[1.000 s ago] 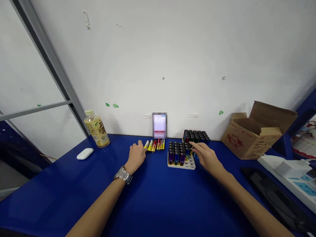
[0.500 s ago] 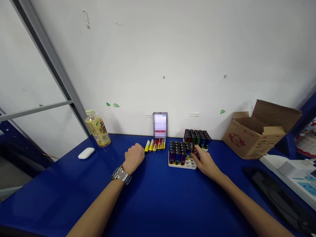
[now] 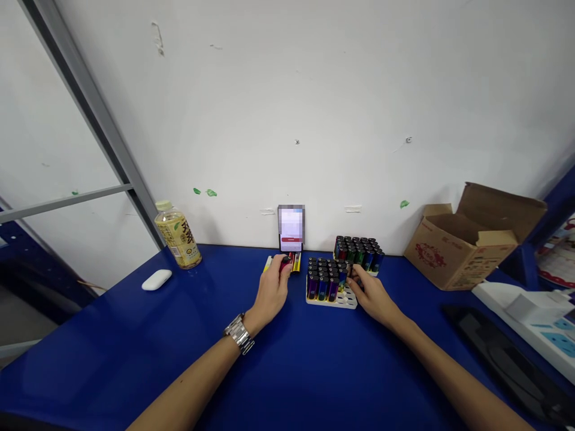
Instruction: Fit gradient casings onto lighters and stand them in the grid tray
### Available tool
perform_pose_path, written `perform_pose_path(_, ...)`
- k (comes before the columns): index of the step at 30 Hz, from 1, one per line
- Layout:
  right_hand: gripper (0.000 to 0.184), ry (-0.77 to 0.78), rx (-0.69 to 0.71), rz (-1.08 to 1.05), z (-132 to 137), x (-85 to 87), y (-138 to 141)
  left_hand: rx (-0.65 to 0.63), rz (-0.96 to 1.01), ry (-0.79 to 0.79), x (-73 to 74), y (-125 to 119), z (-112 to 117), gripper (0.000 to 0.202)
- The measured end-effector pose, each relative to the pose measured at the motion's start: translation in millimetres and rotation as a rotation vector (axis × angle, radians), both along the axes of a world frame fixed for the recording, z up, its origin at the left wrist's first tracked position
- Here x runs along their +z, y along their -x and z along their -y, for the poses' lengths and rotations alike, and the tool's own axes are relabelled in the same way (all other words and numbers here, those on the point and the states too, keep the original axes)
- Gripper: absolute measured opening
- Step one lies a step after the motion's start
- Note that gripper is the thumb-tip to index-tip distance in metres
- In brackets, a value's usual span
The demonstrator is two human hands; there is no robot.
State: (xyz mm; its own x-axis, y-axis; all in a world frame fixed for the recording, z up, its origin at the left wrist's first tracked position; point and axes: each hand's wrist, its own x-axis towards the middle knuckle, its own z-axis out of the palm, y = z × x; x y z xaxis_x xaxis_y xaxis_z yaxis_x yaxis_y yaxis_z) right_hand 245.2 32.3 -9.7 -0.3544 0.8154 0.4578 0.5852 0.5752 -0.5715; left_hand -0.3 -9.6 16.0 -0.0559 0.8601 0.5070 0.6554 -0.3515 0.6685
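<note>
My left hand, with a metal watch on its wrist, reaches over a short row of loose lighters lying on the blue table; its fingertips pinch a red one. My right hand rests at the right edge of a white tray holding several upright lighters with dark caps, fingers curled against the tray's side. A second, fuller tray of lighters stands just behind it by the wall.
A phone leans on the wall behind the loose lighters. A tea bottle and a white mouse-like case sit at left. An open cardboard box stands at right, with a power strip and a dark flat object near the right edge.
My left hand moved right from beside the loose lighters onto them and closed on a red one. My right hand drew in from above the tray to its right edge.
</note>
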Motion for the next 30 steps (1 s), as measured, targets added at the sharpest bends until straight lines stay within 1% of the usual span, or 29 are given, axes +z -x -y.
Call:
perform_pose_path(3,0.013,0.007,0.0,0.002,-0.1,0.4,0.1,-0.015,0.225,0.096,-7.9,-10.9,3.0,0.031)
perform_pose_path(6,0.013,0.019,-0.004,0.016,0.1,0.6,0.4,0.034,0.329,0.162,-11.9,-12.6,1.1,0.046)
perform_pose_path(9,0.012,0.039,-0.014,0.026,0.4,0.7,0.6,0.099,0.272,0.219,-11.2,-10.2,-1.0,0.051)
perform_pose_path(11,0.01,0.044,-0.019,0.034,0.6,0.6,0.6,0.134,0.222,0.222,-9.7,-9.0,-1.3,0.051)
perform_pose_path(13,0.009,0.046,-0.023,0.047,0.7,0.0,0.4,0.142,0.203,0.219,-8.6,-9.0,-0.8,0.051)
perform_pose_path(15,0.008,0.049,-0.024,0.06,0.5,-0.8,0.1,0.121,0.212,0.221,-8.3,-9.8,0.3,0.05)
perform_pose_path(17,0.007,0.048,-0.025,0.067,0.3,-1.7,-0.2,0.051,0.263,0.24,-8.5,-10.9,1.7,0.048)
perform_pose_path(19,0.007,0.04,-0.027,0.069,0.3,-2.3,-0.3,-0.032,0.344,0.287,-9.0,-11.5,3.0,0.051)
perform_pose_path(21,0.007,0.037,-0.027,0.068,0.5,-2.2,-0.2,-0.082,0.388,0.314,-9.7,-11.3,3.8,0.056)
perform_pose_path(23,0.006,0.041,-0.023,0.07,1.0,-1.7,-0.1,-0.091,0.353,0.275,-10.9,-10.6,3.7,0.052)
perform_pose_path(26,0.007,0.053,-0.026,0.084,1.5,-0.8,-0.2,-0.094,0.281,0.175,-13.9,-9.8,2.3,0.034)
perform_pose_path(28,0.009,0.059,-0.036,0.095,1.6,-0.6,-0.3,-0.113,0.288,0.177,-16.1,-10.2,0.9,0.029)
perform_pose_path(30,0.011,0.061,-0.052,0.1,1.7,-0.7,-0.2,-0.091,0.297,0.176,-17.3,-11.3,-0.1,0.028)
